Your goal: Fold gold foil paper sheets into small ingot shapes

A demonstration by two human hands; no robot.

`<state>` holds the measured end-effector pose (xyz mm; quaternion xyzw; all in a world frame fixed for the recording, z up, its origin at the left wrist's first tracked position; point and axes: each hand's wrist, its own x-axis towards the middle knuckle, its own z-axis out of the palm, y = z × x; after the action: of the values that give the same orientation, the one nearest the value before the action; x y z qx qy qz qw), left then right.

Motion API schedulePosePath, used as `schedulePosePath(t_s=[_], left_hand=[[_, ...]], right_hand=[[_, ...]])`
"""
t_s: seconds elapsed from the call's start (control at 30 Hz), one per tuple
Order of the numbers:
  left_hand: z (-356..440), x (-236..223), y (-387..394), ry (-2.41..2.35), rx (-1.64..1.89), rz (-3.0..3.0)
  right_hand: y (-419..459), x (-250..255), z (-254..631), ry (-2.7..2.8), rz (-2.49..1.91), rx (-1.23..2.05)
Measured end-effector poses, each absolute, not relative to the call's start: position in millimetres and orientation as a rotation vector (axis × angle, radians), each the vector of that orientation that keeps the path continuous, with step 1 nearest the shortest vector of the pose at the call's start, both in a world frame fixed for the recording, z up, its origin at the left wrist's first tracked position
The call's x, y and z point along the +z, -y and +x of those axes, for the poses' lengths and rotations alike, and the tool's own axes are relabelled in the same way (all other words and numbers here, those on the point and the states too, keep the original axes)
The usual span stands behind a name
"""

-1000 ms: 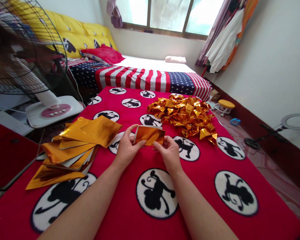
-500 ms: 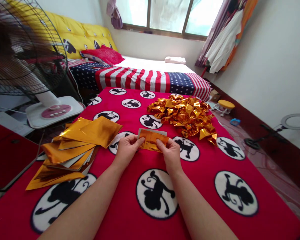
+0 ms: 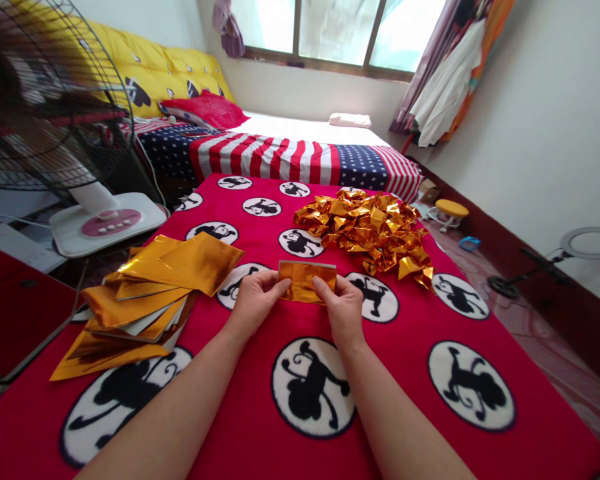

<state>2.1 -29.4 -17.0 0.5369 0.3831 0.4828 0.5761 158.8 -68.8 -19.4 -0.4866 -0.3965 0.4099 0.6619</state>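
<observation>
Between my two hands is a sheet of gold foil paper, folded over with its gold side facing me and a thin grey strip showing along the top edge. My left hand pinches its left end, thumb on the front. On the right end, my right hand grips it the same way, thumb pressed on the foil. The fingers behind the paper are mostly hidden. To the left lies a loose, fanned stack of gold foil sheets. Beyond my right hand is a heap of folded gold foil pieces.
A red cloth with monkey prints covers the table. At the left stands a running fan beside a red panel. A bed with a striped, starred cover lies beyond the table. On the floor at right are a yellow stool and a ring light.
The paper's front flap has risen toward the back edge, so less of the grey underside shows. Both hands keep their hold and have barely moved.
</observation>
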Motion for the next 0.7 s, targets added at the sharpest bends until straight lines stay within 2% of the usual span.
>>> schedulePosePath(t_s=[0.7], left_hand=[[1.1, -17.1, 28.3, -1.018, 1.186, 1.228]], right_hand=[[69.0, -22.2, 161.3, 0.883, -1.147, 0.802]])
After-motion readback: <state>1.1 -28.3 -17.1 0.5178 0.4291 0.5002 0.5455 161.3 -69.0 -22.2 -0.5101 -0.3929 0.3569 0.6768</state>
